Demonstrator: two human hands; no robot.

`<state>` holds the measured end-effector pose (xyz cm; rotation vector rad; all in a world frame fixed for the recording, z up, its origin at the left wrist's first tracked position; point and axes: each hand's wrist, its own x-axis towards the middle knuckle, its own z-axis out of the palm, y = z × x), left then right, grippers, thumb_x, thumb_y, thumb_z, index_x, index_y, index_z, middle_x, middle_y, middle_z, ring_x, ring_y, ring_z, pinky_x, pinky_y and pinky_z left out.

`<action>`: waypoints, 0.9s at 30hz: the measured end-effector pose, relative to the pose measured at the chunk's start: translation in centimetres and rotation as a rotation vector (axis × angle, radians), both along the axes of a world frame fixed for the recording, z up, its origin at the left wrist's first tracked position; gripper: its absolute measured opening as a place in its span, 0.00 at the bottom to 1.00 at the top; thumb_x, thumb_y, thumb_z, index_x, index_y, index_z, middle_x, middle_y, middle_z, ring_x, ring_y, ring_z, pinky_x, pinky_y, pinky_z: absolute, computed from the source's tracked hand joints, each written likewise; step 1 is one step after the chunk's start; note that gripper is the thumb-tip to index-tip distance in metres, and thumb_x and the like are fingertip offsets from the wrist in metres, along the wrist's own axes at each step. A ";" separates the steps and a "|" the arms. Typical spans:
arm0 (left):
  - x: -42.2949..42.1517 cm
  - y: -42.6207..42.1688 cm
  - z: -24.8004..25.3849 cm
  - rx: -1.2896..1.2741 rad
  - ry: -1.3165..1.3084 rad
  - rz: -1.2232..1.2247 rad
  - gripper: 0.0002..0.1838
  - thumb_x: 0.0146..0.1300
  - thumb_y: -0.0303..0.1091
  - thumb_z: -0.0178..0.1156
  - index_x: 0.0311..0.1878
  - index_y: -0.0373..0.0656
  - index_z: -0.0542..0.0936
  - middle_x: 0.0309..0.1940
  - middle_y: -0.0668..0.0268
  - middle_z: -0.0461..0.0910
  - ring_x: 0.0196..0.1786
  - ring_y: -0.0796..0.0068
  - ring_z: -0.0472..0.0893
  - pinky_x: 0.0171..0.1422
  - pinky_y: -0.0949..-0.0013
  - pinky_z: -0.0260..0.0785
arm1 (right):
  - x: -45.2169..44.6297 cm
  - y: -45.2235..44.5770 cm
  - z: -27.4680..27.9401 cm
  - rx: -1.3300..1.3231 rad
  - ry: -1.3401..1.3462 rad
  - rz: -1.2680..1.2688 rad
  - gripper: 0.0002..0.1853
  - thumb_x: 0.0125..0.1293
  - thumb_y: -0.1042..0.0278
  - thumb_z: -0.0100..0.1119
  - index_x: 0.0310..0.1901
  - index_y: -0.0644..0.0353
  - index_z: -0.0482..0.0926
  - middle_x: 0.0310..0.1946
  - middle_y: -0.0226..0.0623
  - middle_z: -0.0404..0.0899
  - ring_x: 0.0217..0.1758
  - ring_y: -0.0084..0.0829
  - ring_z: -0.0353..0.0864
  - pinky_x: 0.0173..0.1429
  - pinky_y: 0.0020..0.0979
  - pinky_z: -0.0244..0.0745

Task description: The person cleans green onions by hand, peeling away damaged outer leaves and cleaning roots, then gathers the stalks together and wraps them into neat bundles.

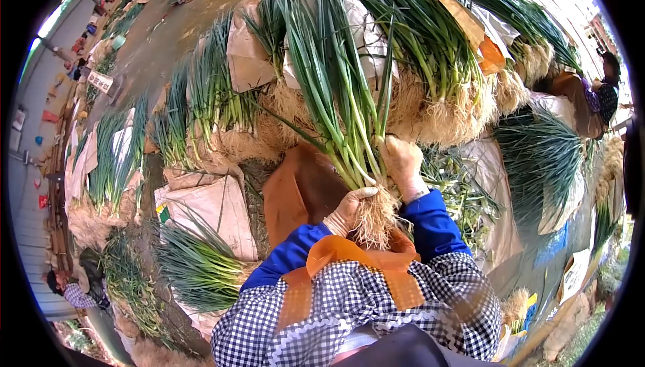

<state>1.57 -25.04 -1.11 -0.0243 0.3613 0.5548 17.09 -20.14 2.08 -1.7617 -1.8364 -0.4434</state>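
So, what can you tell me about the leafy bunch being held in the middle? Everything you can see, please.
The bunch looks like spring onions or a similar plant: long dark green leaves, paler stalks and a shaggy tuft of straw-coloured roots. It slants, roots low in the picture, leaves fanning up and away. The left grip clasps it just above the roots; the right grip is against the stalks' right side, its fingers partly hidden. No tie shows.

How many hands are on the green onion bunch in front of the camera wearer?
2. The left hand grips the bunch low, just above the roots; the right hand is curled against its right-side stalks. No others appear hidden.
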 end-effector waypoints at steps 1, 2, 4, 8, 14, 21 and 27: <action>0.2 0.2 0.1 -0.002 0.088 0.036 0.14 0.57 0.25 0.56 0.48 0.36 0.73 0.38 0.58 0.79 0.39 0.63 0.81 0.50 0.58 0.75 | 0.0 -0.8 0.2 -0.121 -0.014 0.074 0.17 0.60 0.55 0.56 0.17 0.50 0.68 0.09 0.30 0.69 0.11 0.32 0.71 0.17 0.34 0.66; 0.2 0.3 0.2 -0.006 0.177 0.072 0.13 0.56 0.25 0.56 0.46 0.37 0.74 0.38 0.59 0.79 0.39 0.63 0.80 0.50 0.57 0.75 | -0.2 -1.8 0.3 -0.245 -0.028 0.147 0.18 0.60 0.55 0.56 0.16 0.50 0.67 0.09 0.30 0.69 0.10 0.31 0.70 0.17 0.34 0.66; -0.3 0.8 0.8 0.019 0.060 0.109 0.22 0.57 0.28 0.54 0.55 0.31 0.70 0.44 0.54 0.78 0.44 0.64 0.80 0.52 0.63 0.75 | -0.2 -4.9 1.3 -0.234 0.176 0.409 0.20 0.60 0.54 0.56 0.13 0.51 0.67 0.09 0.31 0.66 0.10 0.31 0.67 0.18 0.35 0.64; -1.0 1.2 -0.2 0.030 -0.101 0.064 0.16 0.56 0.25 0.54 0.49 0.34 0.71 0.45 0.53 0.77 0.44 0.66 0.79 0.53 0.62 0.74 | 3.5 -10.6 2.2 -0.444 0.822 0.211 0.06 0.64 0.72 0.55 0.30 0.60 0.79 0.14 0.29 0.73 0.15 0.19 0.70 0.19 0.24 0.63; -2.5 2.3 2.2 0.014 -0.308 -0.003 0.39 0.55 0.31 0.55 0.69 0.35 0.52 0.46 0.56 0.74 0.36 0.72 0.74 0.39 0.72 0.74 | 12.5 -13.9 -3.3 -0.910 0.958 0.014 0.14 0.64 0.56 0.56 0.33 0.59 0.80 0.20 0.28 0.76 0.25 0.23 0.77 0.30 0.24 0.73; -0.5 3.0 3.2 0.189 -0.112 0.106 0.33 0.51 0.28 0.58 0.62 0.40 0.62 0.37 0.66 0.67 0.39 0.74 0.71 0.47 0.70 0.71 | 9.6 3.3 6.2 -0.228 0.063 -0.043 0.16 0.69 0.52 0.47 0.32 0.55 0.74 0.20 0.35 0.77 0.19 0.33 0.78 0.21 0.32 0.73; -0.2 3.4 2.7 0.200 0.075 0.149 0.32 0.50 0.27 0.56 0.62 0.38 0.63 0.55 0.58 0.71 0.56 0.63 0.74 0.61 0.59 0.70 | 11.7 15.2 7.0 -0.851 -0.210 -0.391 0.15 0.67 0.56 0.50 0.52 0.50 0.76 0.28 0.32 0.81 0.29 0.28 0.82 0.30 0.27 0.79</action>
